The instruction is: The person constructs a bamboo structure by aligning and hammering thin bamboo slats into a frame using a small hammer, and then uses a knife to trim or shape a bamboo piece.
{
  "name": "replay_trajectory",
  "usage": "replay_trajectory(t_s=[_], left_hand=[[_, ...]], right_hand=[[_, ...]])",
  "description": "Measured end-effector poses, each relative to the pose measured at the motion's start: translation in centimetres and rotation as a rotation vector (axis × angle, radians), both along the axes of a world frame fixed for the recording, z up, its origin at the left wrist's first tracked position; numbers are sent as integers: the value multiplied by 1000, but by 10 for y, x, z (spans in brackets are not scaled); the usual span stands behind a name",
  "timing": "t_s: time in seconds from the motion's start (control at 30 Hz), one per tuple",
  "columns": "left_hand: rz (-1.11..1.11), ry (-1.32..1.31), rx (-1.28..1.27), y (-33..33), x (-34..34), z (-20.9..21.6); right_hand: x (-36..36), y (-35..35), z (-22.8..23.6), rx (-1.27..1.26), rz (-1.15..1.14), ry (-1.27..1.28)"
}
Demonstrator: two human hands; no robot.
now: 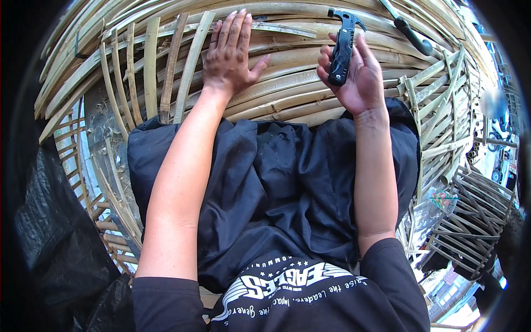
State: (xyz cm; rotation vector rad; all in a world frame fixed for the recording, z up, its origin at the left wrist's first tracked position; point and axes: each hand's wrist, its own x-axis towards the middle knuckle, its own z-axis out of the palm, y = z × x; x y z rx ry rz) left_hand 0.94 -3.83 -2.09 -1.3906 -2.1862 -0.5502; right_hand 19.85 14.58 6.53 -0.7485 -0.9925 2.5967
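My left hand [229,58] lies flat on split bamboo strips [287,58], fingers stretched forward and thumb out to the side. It holds nothing. Palm up, my right hand [357,74] cradles a black hammer multi-tool [343,52] along its curled fingers. The tool's hammer head and claw point away from me, above the fingertips. Several short upright bamboo slats [151,66] stand left of my left hand. Black cloth [265,166] covers my lap below both hands.
A blade with a black handle [412,36] lies on the bamboo at the far right. Woven bamboo strips [442,105] form a lattice beside my right arm. A slatted wooden rack [470,221] stands at the right. Black plastic sheeting [52,227] hangs at the left.
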Motion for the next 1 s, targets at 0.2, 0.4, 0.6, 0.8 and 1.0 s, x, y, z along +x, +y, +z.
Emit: replay_trajectory(t_s=[0.2,0.4,0.6,0.8,1.0], left_hand=[[-17,-4,25,4,0,0],[-32,-5,56,3,0,1],[-47,11,71,3,3,6],[2,-134,-90,0,6,11],[-14,-115,-51,1,4,10]], right_hand=[[-21,-45,-21,995,-142,-272],[-28,-77,-20,1383,-112,-250],[-32,-78,-27,1392,-66,-263],[-32,-75,-28,1399,-31,-272],[-32,-75,-26,1358,1,-285]])
